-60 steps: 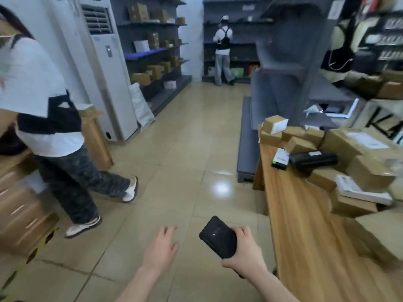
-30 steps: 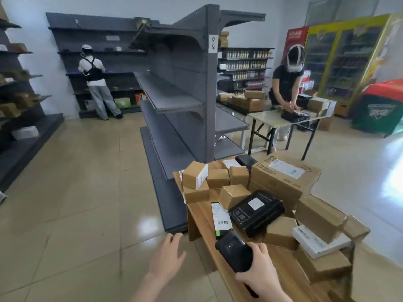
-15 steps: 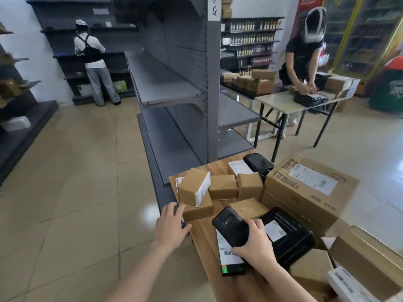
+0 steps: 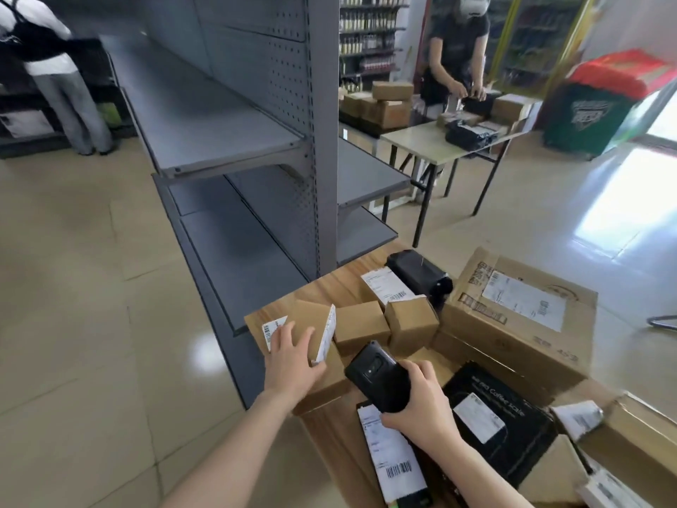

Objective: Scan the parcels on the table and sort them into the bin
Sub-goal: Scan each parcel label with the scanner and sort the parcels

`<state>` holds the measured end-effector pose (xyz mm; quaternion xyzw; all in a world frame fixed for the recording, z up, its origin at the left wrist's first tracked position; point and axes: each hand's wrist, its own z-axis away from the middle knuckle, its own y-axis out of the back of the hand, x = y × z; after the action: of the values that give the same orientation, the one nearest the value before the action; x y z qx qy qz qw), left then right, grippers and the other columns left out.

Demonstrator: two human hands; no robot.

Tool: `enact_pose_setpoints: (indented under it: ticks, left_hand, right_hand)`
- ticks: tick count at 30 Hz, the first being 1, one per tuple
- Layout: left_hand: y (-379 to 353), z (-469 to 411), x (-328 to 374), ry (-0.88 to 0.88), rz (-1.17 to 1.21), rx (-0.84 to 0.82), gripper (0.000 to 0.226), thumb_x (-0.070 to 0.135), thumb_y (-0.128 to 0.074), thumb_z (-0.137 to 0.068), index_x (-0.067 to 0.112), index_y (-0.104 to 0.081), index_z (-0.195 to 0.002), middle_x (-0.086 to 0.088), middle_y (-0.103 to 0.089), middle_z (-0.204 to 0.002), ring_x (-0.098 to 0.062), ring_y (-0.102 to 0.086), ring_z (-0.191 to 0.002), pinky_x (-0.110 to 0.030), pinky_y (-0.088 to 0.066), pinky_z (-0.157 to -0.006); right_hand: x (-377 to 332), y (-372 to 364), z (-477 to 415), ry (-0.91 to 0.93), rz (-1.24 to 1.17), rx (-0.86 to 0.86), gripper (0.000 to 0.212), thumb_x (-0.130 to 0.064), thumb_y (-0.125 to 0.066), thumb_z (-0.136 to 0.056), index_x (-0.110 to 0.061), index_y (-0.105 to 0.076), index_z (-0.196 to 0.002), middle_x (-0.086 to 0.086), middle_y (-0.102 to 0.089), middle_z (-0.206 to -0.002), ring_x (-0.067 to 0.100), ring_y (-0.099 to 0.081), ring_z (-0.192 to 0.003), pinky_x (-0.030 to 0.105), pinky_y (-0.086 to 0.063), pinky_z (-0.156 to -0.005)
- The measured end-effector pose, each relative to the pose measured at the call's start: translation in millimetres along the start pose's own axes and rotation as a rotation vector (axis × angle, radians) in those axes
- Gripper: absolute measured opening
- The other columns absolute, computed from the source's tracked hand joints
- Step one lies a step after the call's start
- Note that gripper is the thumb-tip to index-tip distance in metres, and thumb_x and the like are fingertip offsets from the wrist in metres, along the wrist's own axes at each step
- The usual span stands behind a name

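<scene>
A person's two bare hands are working over a wooden tabletop (image 4: 329, 284) that is carrying a crowd of parcels. The left hand (image 4: 293, 355) is lying on a small tilted cardboard box (image 4: 311, 320) at the tabletop's near-left corner, fingers fairly straight across its brown face; the thumb may be hooking its lower edge, but that is hard to make out. The right hand (image 4: 421, 405) is gripping a black handheld scanner (image 4: 373, 373), fingers curling round its body, just above a flat parcel (image 4: 392, 452) showing a white barcode label. Two small plain boxes (image 4: 361, 322) are sitting just beyond the scanner. A large cardboard box (image 4: 520, 317) is filling the right side, with a black labelled box (image 4: 502, 416) lying nearer. Grey metal shelving (image 4: 256, 141) is standing behind.
</scene>
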<state>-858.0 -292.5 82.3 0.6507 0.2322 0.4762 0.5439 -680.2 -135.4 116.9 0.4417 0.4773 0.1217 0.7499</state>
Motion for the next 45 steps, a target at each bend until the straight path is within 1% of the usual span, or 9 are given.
enact_pose_setpoints:
  ticks: [5, 13, 16, 20, 24, 28, 31, 35, 45]
  left_hand:
    - [11.2, -33.2, -24.8, -0.045, 0.226, -0.003, 0.060, 0.051, -0.055, -0.085, 0.033, -0.035, -0.138, 0.006, -0.031, -0.142, -0.020, -0.037, -0.127, -0.038, -0.050, -0.094]
    - [30.4, -58.7, -46.9, -0.098, 0.349, 0.035, 0.042, 0.021, -0.039, -0.100, 0.026, -0.040, -0.141, 0.000, -0.048, -0.138, -0.017, -0.051, -0.117, -0.025, -0.039, -0.087]
    - [29.7, -65.1, -53.4, -0.094, 0.256, -0.005, 0.047, 0.047, -0.044, -0.096, 0.028, -0.043, -0.139, 0.003, -0.040, -0.137, -0.015, -0.048, -0.117, -0.026, -0.043, -0.080]
    - [25.8, -63.5, -52.1, -0.058, 0.120, -0.033, 0.090, 0.077, -0.061, -0.066, 0.035, -0.032, -0.140, 0.003, -0.031, -0.124, -0.019, -0.041, -0.119, -0.034, -0.050, -0.085]
    - [24.2, -61.9, -52.6, -0.072, 0.141, 0.011, 0.090, 0.064, -0.069, -0.064, 0.036, -0.029, -0.139, 0.004, -0.030, -0.121, -0.018, -0.039, -0.118, -0.031, -0.048, -0.085]
    - [38.0, -74.2, -65.7, -0.309, 0.179, -0.025, 0.086, 0.040, -0.077, -0.068, 0.025, -0.035, -0.142, 0.002, -0.031, -0.137, -0.018, -0.033, -0.127, -0.030, -0.037, -0.104]
    - [54.9, -84.2, -73.9, -0.427, 0.138, -0.053, 0.087, 0.024, -0.081, -0.067, 0.017, -0.037, -0.142, 0.001, -0.031, -0.135, -0.017, -0.040, -0.121, -0.021, -0.037, -0.095]
    - [68.1, -92.7, -75.1, -0.505, 0.077, -0.080, 0.089, 0.019, -0.081, -0.065, 0.017, -0.035, -0.141, 0.002, -0.029, -0.131, -0.011, -0.043, -0.106, -0.021, -0.046, -0.082]
    - [68.9, -102.3, -62.5, -0.641, 0.056, -0.075, 0.089, 0.018, -0.079, -0.064, 0.019, -0.034, -0.140, 0.009, -0.030, -0.132, -0.009, -0.042, -0.114, -0.028, -0.050, -0.087]
  right_hand:
    - [-18.5, -5.2, -16.8, -0.035, 0.030, 0.028, 0.089, -0.034, -0.084, -0.059, -0.022, -0.043, -0.137, -0.010, -0.041, -0.118, 0.012, -0.051, -0.108, 0.035, -0.053, -0.089]
    - [-33.4, -17.5, -31.5, -0.099, 0.058, 0.043, 0.092, -0.036, -0.083, -0.057, -0.023, -0.042, -0.138, -0.010, -0.040, -0.120, 0.012, -0.049, -0.109, 0.040, -0.051, -0.093]
    - [-39.8, -21.3, -37.1, -0.110, 0.062, 0.040, 0.092, -0.037, -0.083, -0.056, -0.024, -0.042, -0.138, -0.010, -0.040, -0.121, 0.012, -0.049, -0.109, 0.042, -0.051, -0.094]
    - [-46.5, -22.6, -42.9, -0.102, 0.087, 0.043, 0.090, -0.038, -0.080, -0.055, -0.025, -0.043, -0.136, -0.011, -0.038, -0.117, 0.013, -0.049, -0.104, 0.043, -0.051, -0.092]
    - [-50.2, -15.7, -48.1, -0.062, 0.144, 0.047, 0.094, -0.041, -0.079, -0.053, -0.026, -0.040, -0.137, -0.011, -0.037, -0.120, 0.014, -0.049, -0.105, 0.042, -0.050, -0.092]
    - [-53.7, 2.9, -57.1, 0.000, 0.282, 0.039, 0.096, -0.042, -0.079, -0.059, -0.026, -0.036, -0.143, -0.006, -0.038, -0.130, 0.017, -0.048, -0.117, 0.044, -0.043, -0.101]
    - [-58.3, 17.3, -61.7, 0.048, 0.376, 0.031, 0.097, -0.044, -0.077, -0.059, -0.027, -0.034, -0.145, -0.006, -0.035, -0.133, 0.018, -0.047, -0.120, 0.044, -0.039, -0.103]
    - [-64.7, 29.6, -64.8, 0.099, 0.456, 0.034, 0.099, -0.044, -0.077, -0.060, -0.028, -0.033, -0.146, -0.006, -0.034, -0.135, 0.018, -0.046, -0.122, 0.043, -0.037, -0.105]
    - [-77.7, 40.5, -55.1, 0.098, 0.543, 0.047, 0.100, -0.037, -0.082, -0.062, -0.029, -0.030, -0.148, -0.006, -0.031, -0.140, 0.018, -0.043, -0.127, 0.045, -0.035, -0.108]
